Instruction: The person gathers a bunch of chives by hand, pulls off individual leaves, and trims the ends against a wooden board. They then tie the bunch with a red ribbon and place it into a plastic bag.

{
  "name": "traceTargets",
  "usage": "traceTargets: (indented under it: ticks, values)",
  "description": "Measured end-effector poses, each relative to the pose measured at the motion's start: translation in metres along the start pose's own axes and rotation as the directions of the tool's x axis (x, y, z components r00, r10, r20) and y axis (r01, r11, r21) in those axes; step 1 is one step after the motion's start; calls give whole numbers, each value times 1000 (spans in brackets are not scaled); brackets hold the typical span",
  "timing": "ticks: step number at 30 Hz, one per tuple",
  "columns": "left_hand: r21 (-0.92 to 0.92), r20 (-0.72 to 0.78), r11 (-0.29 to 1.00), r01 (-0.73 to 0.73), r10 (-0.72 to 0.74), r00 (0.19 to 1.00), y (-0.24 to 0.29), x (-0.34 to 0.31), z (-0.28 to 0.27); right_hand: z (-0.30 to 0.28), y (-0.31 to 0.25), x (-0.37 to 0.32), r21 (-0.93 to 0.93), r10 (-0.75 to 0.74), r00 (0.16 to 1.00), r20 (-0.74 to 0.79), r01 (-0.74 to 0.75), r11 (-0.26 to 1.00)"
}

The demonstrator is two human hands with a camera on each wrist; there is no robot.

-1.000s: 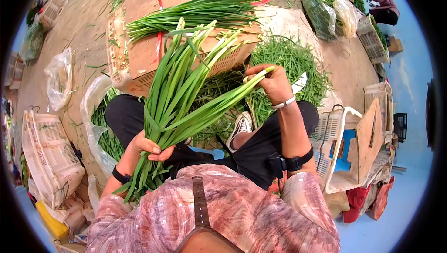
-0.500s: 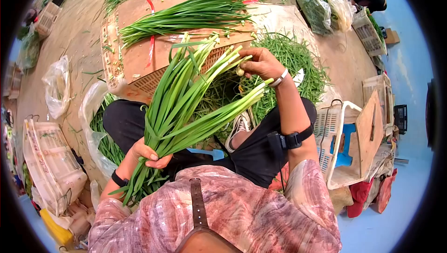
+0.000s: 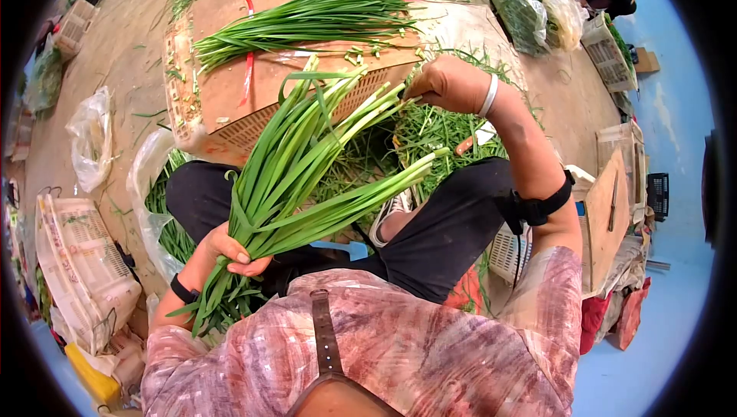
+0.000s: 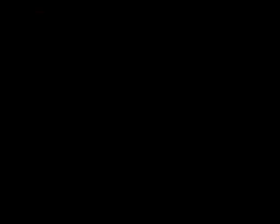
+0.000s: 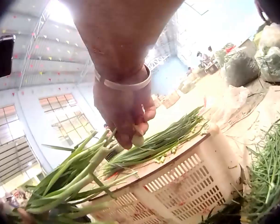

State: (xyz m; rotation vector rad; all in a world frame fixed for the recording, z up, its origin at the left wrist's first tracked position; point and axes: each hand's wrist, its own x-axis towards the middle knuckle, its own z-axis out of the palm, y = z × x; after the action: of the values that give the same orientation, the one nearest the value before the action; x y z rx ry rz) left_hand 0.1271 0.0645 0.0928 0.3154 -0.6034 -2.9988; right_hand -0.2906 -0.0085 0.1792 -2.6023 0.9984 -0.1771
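From the head, gripping chive bunch [image 3: 307, 164] over the lap in curled left hand [image 3: 230, 252], with right hand [image 3: 453, 83] moved up to fresh white ends; from left wrist, only black; from right wrist, pinching a pale stem tip [image 5: 137, 140] above crate [image 5: 186, 186].

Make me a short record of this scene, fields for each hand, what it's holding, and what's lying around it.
Left hand: grips the bunch of green stalks near its leafy end
Right hand: pinches a white stalk end at the bunch's far tips
Crate: pale plastic, just beyond the bunch, topped by cardboard
On cardboard: second bundle, lying flat
Floor: loose green pile by the right hand
Left wrist view: black, shows nothing
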Motion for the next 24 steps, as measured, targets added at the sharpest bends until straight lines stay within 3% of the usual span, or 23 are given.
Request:
traceTargets:
  ticks: [4,6,8,10,12,14,15,16,17,18,20,24]
  values:
    - [-5,12,1000,12,-12,1000,11,-4,7,-5,-10,-4,-153,-63,998,-17,60,986]
    - [118,215,991,65,-90,973,18,-8,-4,-11,-14,-2,-150,-71,997,-41,64,987]
    - [147,169,983,106,-130,977,24,-10,2,-24,-21,0,-213,-50,998,47,59,975]
    - [235,167,962,136,-178,970,29,-12,-1,-26,-22,5,-227,-64,998,27,69,971]
    - [220,157,967,131,-168,973,26,-14,0,-31,-29,11,-383,30,991,130,23,923]
    - [117,13,990,83,-86,996,26,-11,13,-32,-35,13,-445,-8,994,113,58,894]
    - [122,15,989,78,-81,997,22,-9,15,-28,-37,12,-497,58,998,23,-38,867]
    - [2,48,1000,8,-8,999,17,-6,16,-23,-39,12,-540,115,991,-69,-134,831]
    - [-121,71,991,-63,72,995,13,-4,16,-18,-46,10,-554,89,973,-212,-195,809]
    - [-119,71,990,-77,86,994,10,-1,15,-8,-51,8,-528,90,943,-322,-257,809]
    - [-251,136,961,-118,156,978,3,2,10,12,-59,7,-498,71,896,-439,-308,811]
    - [-210,227,971,-111,159,961,-1,9,1,25,-84,9,-311,165,903,-398,-301,902]
